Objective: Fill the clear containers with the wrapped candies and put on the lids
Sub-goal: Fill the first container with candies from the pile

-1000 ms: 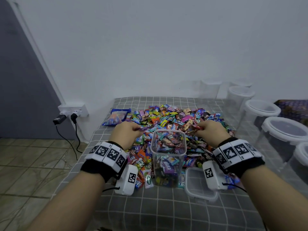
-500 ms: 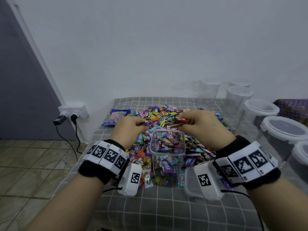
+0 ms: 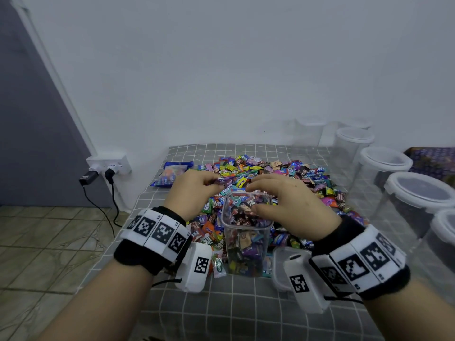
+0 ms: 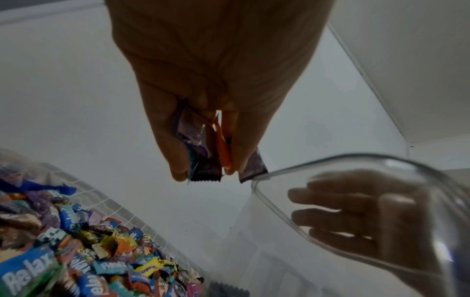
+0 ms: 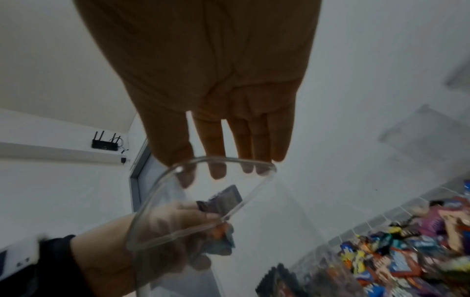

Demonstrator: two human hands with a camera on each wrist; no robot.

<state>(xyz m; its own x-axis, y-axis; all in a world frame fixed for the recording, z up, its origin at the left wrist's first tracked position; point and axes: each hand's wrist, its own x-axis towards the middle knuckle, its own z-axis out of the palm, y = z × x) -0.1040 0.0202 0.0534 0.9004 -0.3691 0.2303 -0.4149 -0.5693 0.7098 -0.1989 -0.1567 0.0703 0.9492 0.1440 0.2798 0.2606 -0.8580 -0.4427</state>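
The left hand [image 3: 194,190], at ten o'clock of the clear container [image 3: 246,242], pinches wrapped candies [image 4: 203,148] to drop in, while the right hand [image 3: 290,205] hovers over its mouth, fingers straight and apparently empty.

A tall, clear, square-sided plastic container [image 3: 247,238] stands upright and lidless on the checked cloth, nearly full of mixed wrapped candies. Behind and around it spreads a wide heap of colourful wrapped candies [image 3: 268,175]. A clear, flat plastic lid [image 3: 280,269] lies just right of its base.
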